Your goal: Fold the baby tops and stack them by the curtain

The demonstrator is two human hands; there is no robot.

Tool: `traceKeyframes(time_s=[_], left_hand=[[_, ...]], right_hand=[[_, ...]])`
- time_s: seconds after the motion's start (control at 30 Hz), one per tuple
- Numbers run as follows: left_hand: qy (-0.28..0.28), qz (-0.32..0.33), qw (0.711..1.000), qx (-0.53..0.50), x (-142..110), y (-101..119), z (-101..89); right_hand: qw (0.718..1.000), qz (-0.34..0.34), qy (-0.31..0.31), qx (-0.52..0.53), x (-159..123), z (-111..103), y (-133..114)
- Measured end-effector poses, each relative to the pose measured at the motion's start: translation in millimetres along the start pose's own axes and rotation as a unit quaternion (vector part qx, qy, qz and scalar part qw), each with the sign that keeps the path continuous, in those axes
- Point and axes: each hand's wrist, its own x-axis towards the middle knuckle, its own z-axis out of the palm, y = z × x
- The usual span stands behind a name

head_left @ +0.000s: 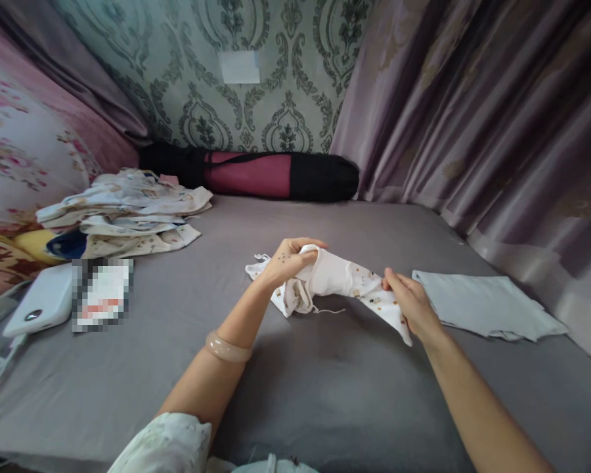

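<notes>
A small white cloth garment (332, 272), soft and creased, is stretched sideways between 2 hands, the left (289, 261) and the right (411, 302), above a gray bedsheet (325, 381). Its middle is plain white. The part toward the right hand carries scattered brown dots and tiny printed figures, and narrows to a corner that hangs down below that hand. Near the left hand, the cloth is bunched in loose, rolled folds. Thin white ties show in 2 places: beyond the left wrist and trailing under the middle. Whether the bunched part touches the sheet is unclear.

glossy pale bangle (228, 347), matt grey cloth sheet (295, 387)
</notes>
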Motion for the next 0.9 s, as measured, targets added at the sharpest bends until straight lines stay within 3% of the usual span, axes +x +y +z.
traceKeyframes(time_s=[0.13, 0.27, 0.37, 0.43, 0.57, 0.63, 0.77, 0.9], left_hand=[[0.005, -0.084, 0.995, -0.054, 5, -13, 3.0], [0.001, -0.093, 0.994, -0.066, 10, -25, 4.5], [-0.003, -0.083, 0.995, -0.06, 10, -28, 5.2], [-0.008, -0.088, 0.994, -0.057, 8, -26, 5.5], [0.001, -0.101, 0.993, -0.054, 7, -22, 6.3], [0.032, -0.103, 0.993, -0.045, 8, -23, 6.5], [0.076, -0.094, 0.992, -0.031, 14, -28, 3.8], [0.115, -0.036, 0.992, 0.039, 15, -23, -3.6]], right_hand=[[0.989, -0.05, -0.055, -0.131, 14, 1, 10], [0.942, -0.145, -0.048, -0.299, 26, 6, 6], [0.92, -0.267, -0.045, -0.285, 29, 21, -14], [0.925, -0.305, -0.08, -0.213, 29, 35, -32], [0.93, -0.278, -0.223, -0.094, 30, 60, -53], [0.93, -0.257, -0.252, -0.073, 33, 67, -55], [0.944, -0.212, -0.238, -0.081, 41, 71, -51], [0.956, -0.204, -0.202, -0.061, 49, 66, -45]])
